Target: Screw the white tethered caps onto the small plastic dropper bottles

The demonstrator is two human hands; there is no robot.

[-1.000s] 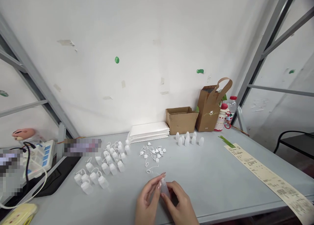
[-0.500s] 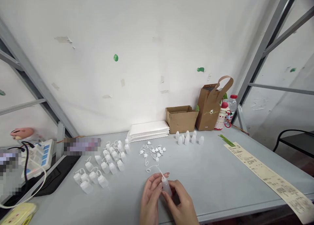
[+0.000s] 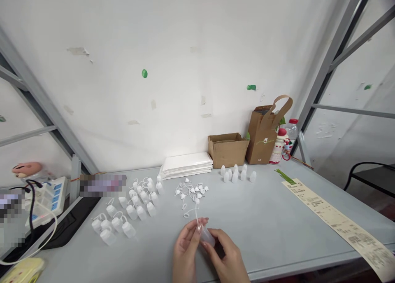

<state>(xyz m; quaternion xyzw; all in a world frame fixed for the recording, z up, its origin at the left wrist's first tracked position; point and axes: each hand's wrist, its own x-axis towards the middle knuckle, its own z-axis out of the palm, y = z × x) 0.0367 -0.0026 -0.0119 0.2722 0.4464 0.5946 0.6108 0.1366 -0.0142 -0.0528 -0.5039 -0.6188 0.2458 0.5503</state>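
Note:
My left hand [image 3: 189, 242] is closed in a pinch at the neck of a small translucent plastic bottle [image 3: 207, 237]. From between its thumb and fingers a thin white cap strap [image 3: 196, 213] rises toward the loose caps. How the strap meets the neck is hidden by the fingertips. My right hand [image 3: 226, 253] grips the bottle's body, which is tilted with its neck toward my left hand. Just beyond my hands lies a pile of white caps with curly straps [image 3: 193, 189]. Several uncapped bottles [image 3: 235, 175] stand farther back on the right.
On the left stand several bottles with caps and looped straps [image 3: 132, 211]. Along the wall are white flat packs [image 3: 187, 163], a cardboard box [image 3: 228, 153] and a brown paper bag [image 3: 265, 139]. A long printed paper strip [image 3: 333, 221] hangs over the front edge at right.
The bottle has tipped, its neck turning left toward my left hand. My left hand has shifted slightly left, and the strap now stands more upright.

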